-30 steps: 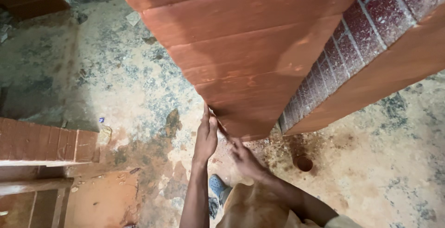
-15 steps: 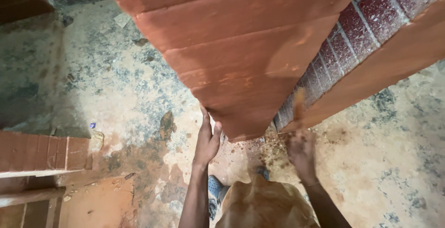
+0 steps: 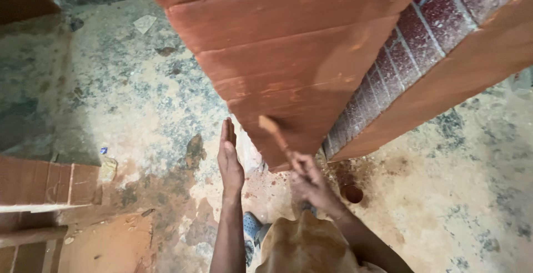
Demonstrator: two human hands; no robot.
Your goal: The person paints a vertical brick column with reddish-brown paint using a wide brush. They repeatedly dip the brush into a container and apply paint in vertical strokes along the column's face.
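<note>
While your right hand (image 3: 308, 176) gripped a paintbrush (image 3: 272, 128) against the red-painted brick pillar (image 3: 288, 62), your left hand (image 3: 229, 159) stood flat and empty just beside its corner. Wet paint could have smeared onto that palm. Farther off, a small cup (image 3: 353, 194) sat on the floor (image 3: 139, 101), contents unclear.

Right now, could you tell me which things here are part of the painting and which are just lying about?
In use: paintbrush in the right hand; red-painted pillar; left hand, flat and open beside it; small paint pot.

Lying about: paper scrap; low brick wall; blue bit.
</note>
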